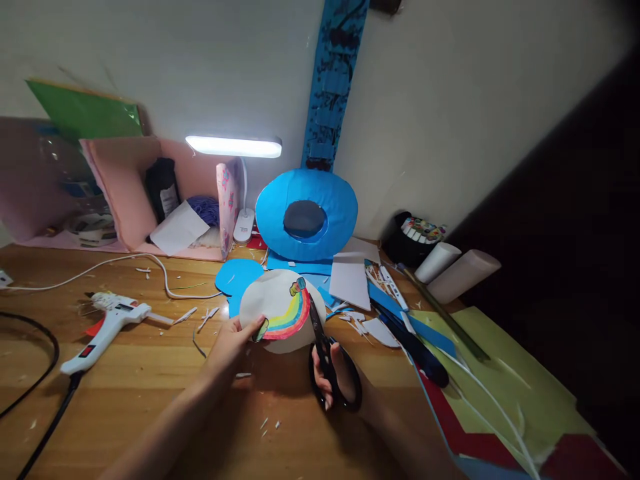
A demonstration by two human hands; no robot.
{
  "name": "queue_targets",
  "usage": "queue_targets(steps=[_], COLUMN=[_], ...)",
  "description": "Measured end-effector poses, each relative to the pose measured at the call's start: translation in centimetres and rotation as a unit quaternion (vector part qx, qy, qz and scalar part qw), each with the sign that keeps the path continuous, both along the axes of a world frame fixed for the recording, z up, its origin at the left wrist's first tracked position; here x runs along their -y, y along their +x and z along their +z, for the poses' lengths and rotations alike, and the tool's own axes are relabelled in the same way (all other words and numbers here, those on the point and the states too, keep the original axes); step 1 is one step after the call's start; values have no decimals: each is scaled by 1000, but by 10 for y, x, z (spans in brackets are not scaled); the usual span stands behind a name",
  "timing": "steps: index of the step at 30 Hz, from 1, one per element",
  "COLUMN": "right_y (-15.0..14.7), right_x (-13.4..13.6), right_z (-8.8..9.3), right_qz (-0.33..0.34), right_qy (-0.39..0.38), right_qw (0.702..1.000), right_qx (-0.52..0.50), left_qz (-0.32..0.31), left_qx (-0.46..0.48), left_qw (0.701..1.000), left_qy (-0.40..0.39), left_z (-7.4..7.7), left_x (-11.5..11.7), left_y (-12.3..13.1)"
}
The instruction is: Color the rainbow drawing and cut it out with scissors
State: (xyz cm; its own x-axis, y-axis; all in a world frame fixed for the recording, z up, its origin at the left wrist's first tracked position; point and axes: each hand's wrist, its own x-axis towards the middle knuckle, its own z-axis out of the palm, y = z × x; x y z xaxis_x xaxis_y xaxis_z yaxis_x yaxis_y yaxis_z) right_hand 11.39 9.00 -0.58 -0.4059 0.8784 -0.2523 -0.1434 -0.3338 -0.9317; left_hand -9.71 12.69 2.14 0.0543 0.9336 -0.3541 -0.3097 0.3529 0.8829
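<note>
My left hand (235, 340) pinches the left side of a rounded white paper (265, 293) that carries a drawn rainbow (293, 319). Small coloured clouds mark both ends of the rainbow, and my thumb lies beside the lower one. In my right hand (333, 373) is a pair of black-handled scissors (323, 333), with fingers through the loops. Its blades point up and lie against the paper's right part, along the rainbow's outer edge. Whether the blades are fully closed I cannot make out. Behind the paper sits a blue cut-out shape (240, 275).
A blue oval frame (270, 213) stands against the wall beside a lit lamp (235, 145). To the left lie a glue gun (107, 333) and cables. On the right are a dark-handled tool (415, 347), paper scraps, white rolls (463, 273) and yellow sheets (520, 380).
</note>
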Motion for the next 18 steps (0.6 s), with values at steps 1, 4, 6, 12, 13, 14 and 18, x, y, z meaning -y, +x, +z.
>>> queue_targets(steps=[1,4,6,12,13,14,18], right_y=[-1,-5,-6,-5,-4,-3,0], right_x=[0,0,-2,-3,-2,-1,2], right_z=[-1,-3,-1,8,8,7,-1], right_qz=[-2,-23,-31,-26,-25,-27,-30], right_qy=[-9,-35,-36,-37,-36,-32,-10], right_qw=[1000,998,998,999,999,999,999], right_qx=[-8,-39,-49,-23,-14,-4,34], left_qz=[-4,-20,-25,-28,-28,-29,-34], left_qx=[-4,-14,-18,-32,-33,-34,-36], left_qw=[1000,1000,999,999,999,999,999], left_qy=[-3,-10,-12,-19,-19,-18,-15], left_z=[1,6,10,14,14,13,13], left_x=[1,5,7,6,5,5,4], left_y=[0,1,3,4,3,3,1])
